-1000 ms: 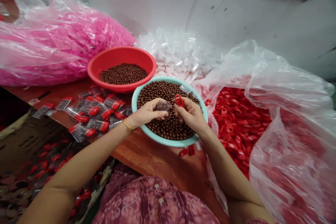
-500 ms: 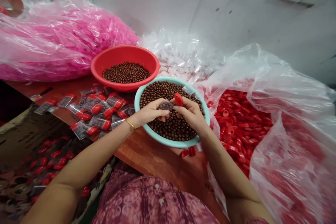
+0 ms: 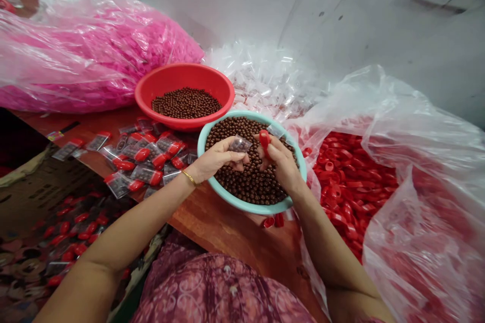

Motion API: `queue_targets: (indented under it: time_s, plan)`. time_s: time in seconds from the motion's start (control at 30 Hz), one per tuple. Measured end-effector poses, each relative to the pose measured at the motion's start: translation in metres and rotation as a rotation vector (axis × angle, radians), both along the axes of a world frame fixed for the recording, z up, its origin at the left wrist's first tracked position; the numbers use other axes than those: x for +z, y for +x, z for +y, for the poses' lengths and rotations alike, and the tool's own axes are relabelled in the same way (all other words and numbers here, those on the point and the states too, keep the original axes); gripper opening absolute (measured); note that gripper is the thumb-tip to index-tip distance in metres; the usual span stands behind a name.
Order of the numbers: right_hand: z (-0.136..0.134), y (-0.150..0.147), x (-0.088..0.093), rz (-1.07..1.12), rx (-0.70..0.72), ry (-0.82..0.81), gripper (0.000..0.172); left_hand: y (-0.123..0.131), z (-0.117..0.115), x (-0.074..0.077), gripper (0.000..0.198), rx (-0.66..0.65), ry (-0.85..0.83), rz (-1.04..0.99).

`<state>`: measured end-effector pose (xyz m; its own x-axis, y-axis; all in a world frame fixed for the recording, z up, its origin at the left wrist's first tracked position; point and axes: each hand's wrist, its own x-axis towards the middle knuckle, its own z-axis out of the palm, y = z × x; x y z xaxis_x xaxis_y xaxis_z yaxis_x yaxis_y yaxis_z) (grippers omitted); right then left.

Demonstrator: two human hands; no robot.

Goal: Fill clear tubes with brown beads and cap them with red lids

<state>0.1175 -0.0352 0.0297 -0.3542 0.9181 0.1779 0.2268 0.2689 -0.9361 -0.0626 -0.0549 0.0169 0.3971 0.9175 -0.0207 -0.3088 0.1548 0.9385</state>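
Head view: left hand (image 3: 217, 160) pinches a small clear packet (image 3: 240, 144), right hand (image 3: 280, 164) pinches a red plastic cap (image 3: 264, 140), both closed above brown candy balls (image 3: 246, 184) in a teal basin (image 3: 246, 205) on the wooden surface (image 3: 212, 217).

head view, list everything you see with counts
teal basin: one, teal, table centre
brown balls: many, brown, in both basins
red basin: one, red, behind the teal basin
filled sachets: many, clear and red, on the table at left
cardboard box: one, brown, lower left
wooden table: one, reddish brown, under the basins
pink bag: one, pink, back left
sachet heap: one, clear, back centre
red-piece bag: one, clear with red pieces, at right
left hand: one, holds a clear sachet
right hand: one, pinches a red piece
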Motion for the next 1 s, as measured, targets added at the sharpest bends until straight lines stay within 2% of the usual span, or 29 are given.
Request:
queue_targets:
  time_s: [0.07,0.2,0.4,0.63,0.73,0.83,0.93,1.0]
  plan:
    - [-0.001,0.000,0.000,-0.116,0.021,0.087,0.043,0.001,0.000,-0.001,0.030,0.010,0.034,0.033]
    - [-0.004,-0.003,0.001,-0.350,0.051,0.343,0.042,0.004,0.000,-0.004,0.028,0.026,0.127,0.188]
    - [-0.011,0.000,0.003,-0.638,0.056,0.541,0.043,0.005,-0.003,-0.008,0.023,0.183,0.317,0.454]
    - [-0.014,0.011,-0.006,-0.885,0.169,0.853,0.043,0.005,-0.006,-0.010,0.016,0.097,0.387,0.647]
    - [-0.016,0.011,-0.006,-0.910,0.200,0.872,0.045,0.005,-0.005,-0.010,0.014,0.107,0.374,0.688]
    - [-0.015,0.008,0.003,-0.810,0.184,0.825,0.045,0.006,-0.005,-0.009,0.017,0.118,0.355,0.609]
    - [-0.009,-0.002,0.013,-0.611,0.077,0.661,0.047,0.006,-0.007,-0.007,0.024,0.086,0.350,0.546]
    - [-0.002,-0.015,0.015,-0.415,-0.019,0.448,0.057,0.006,-0.009,-0.006,0.025,0.055,0.365,0.589]
